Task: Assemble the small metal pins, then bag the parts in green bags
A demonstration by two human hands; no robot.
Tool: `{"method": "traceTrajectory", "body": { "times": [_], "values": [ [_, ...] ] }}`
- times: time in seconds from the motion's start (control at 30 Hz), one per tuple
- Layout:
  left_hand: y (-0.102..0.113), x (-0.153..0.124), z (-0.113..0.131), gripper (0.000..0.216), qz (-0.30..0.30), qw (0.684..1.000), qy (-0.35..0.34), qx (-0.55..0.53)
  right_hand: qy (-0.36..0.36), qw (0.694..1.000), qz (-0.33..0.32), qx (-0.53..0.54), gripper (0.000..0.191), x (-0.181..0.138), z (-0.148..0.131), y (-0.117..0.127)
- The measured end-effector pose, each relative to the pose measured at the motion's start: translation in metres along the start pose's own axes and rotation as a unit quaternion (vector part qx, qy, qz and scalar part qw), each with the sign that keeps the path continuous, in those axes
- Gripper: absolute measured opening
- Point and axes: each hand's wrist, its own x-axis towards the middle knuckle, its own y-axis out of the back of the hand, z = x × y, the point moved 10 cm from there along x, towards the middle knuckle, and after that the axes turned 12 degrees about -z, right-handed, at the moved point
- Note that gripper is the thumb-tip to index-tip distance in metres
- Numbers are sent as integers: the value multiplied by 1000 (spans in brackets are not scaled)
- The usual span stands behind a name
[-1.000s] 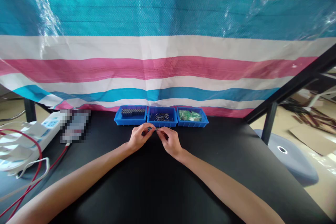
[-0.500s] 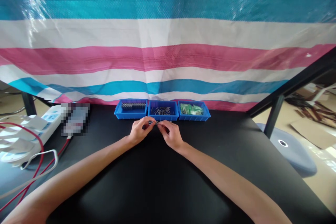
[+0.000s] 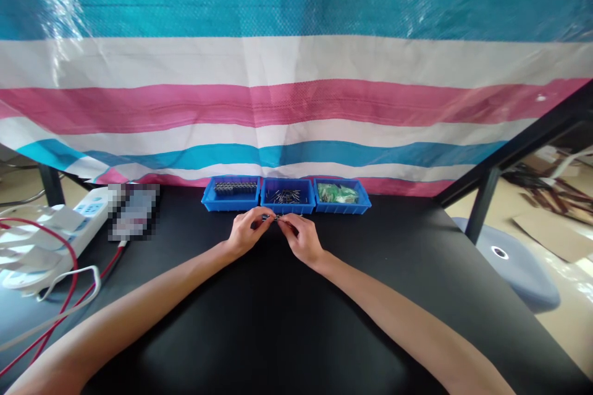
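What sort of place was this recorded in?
Probably a makeshift workstation: blue bins, two holding small metal parts, stand on a black table, with a striped sheet hanging behind.

Can read no text, label, brand, number or sign anywhere. On the white power strip [image 3: 91,208], can make out only blue patches around the sockets, too small and blurred to tell as lettering or symbols. On the flat device [image 3: 133,213] beside it, can see only coarse pixel blocks over the surface, hiding any writing there.
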Motion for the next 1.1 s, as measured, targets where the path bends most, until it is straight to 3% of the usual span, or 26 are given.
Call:
{"method": "traceTrajectory", "body": {
  "times": [1.1],
  "values": [
    [4,-2,3,11,25,1000,-18,-6,-3,1000,-8,5,15,1,0,-1]
  ]
}}
